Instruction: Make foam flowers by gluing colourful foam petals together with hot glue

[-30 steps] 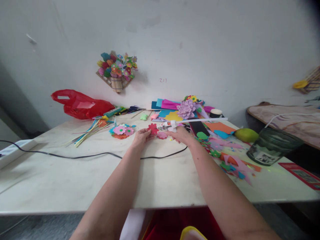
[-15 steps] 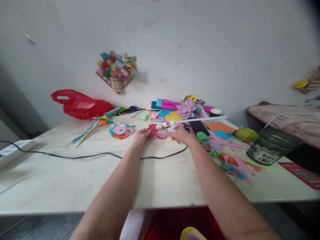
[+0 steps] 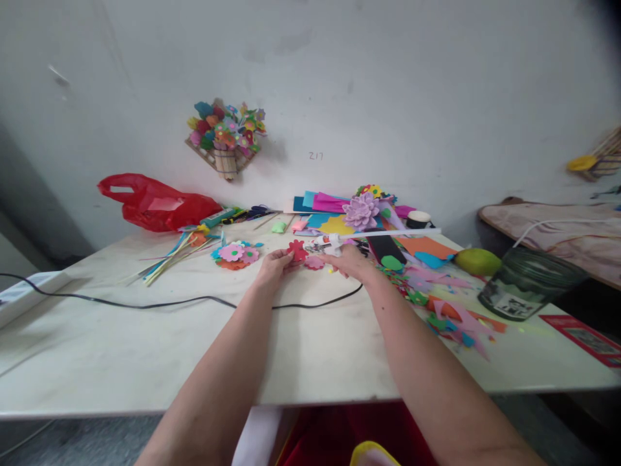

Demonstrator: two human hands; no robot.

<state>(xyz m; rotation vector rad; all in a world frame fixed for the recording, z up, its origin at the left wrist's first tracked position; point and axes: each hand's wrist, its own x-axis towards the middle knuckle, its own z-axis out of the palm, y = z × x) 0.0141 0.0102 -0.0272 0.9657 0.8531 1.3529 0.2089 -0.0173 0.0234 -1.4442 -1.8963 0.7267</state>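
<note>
Near the middle of the white table (image 3: 145, 356), my left hand (image 3: 276, 265) pinches a red paper flower (image 3: 297, 250) by its left edge. My right hand (image 3: 350, 260) is wrapped round a white glue gun (image 3: 330, 244), with a long glue stick (image 3: 388, 232) sticking out to the right. The gun's tip points left, at the red flower; whether they touch is too small to tell. A pink flower (image 3: 314, 262) lies just under the tip. Left of my left hand sits a pile of cut flowers (image 3: 235, 254).
A black cable (image 3: 165, 304) crosses the table from a white power strip (image 3: 33, 294). Coloured scraps (image 3: 451, 310), a green mango (image 3: 478, 261) and a glass jar (image 3: 528, 285) are at the right. A red bag (image 3: 160, 207) lies at the back left, foam sheets (image 3: 330, 204) behind my hands.
</note>
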